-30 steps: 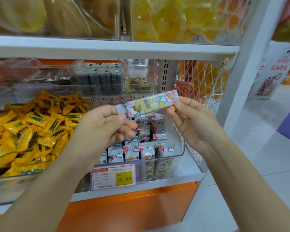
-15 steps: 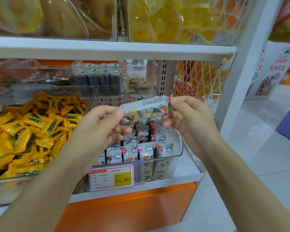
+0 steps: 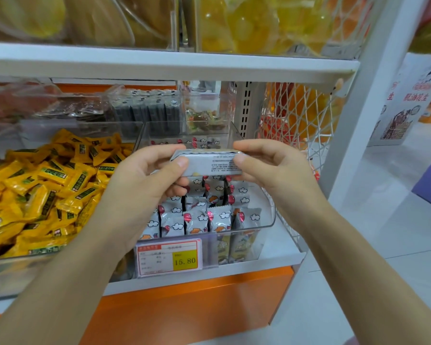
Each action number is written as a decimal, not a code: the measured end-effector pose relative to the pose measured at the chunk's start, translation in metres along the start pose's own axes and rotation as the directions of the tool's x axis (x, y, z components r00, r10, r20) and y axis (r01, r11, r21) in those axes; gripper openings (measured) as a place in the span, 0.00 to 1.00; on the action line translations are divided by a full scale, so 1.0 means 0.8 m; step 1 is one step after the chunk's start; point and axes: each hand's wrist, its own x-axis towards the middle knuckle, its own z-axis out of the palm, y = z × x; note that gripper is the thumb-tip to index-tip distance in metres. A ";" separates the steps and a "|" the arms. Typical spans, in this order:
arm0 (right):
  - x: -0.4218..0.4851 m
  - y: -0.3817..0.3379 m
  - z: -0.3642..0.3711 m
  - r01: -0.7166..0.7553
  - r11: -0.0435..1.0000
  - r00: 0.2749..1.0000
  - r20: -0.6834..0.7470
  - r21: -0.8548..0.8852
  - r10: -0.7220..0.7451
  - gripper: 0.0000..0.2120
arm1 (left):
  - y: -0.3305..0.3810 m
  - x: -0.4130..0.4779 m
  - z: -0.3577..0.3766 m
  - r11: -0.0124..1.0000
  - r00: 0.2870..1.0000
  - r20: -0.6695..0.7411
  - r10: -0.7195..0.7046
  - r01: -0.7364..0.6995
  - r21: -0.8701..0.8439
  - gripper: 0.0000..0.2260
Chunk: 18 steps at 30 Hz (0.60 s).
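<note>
Head: packet [image 3: 205, 163] over bin [image 3: 268, 212] of packets [image 3: 197, 220]

Bare left hand [image 3: 144, 188], bare right hand [image 3: 274, 170], uncovered forearms [image 3: 67, 277]

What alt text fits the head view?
The left hand and right hand pinch the ends of a long white foil snack packet, small print facing the camera, above a clear plastic bin of similar packets. Yellow wrapped sweets lie alongside.
</note>
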 end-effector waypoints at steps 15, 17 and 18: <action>-0.004 -0.001 0.007 0.097 0.978 0.987 -0.111 -0.184 -0.119 0.05 | 0.000 -0.001 0.002 0.980 0.994 0.051 0.097 -0.104 0.167 0.08; -0.004 -0.001 0.008 0.111 0.974 0.980 -0.143 -0.200 -0.141 0.06 | 0.001 -0.002 0.004 0.973 0.991 0.070 0.112 -0.124 0.194 0.09; -0.005 -0.001 0.008 0.118 0.972 0.976 -0.157 -0.206 -0.151 0.06 | 0.001 -0.002 0.005 0.972 0.991 0.072 0.109 -0.122 0.201 0.09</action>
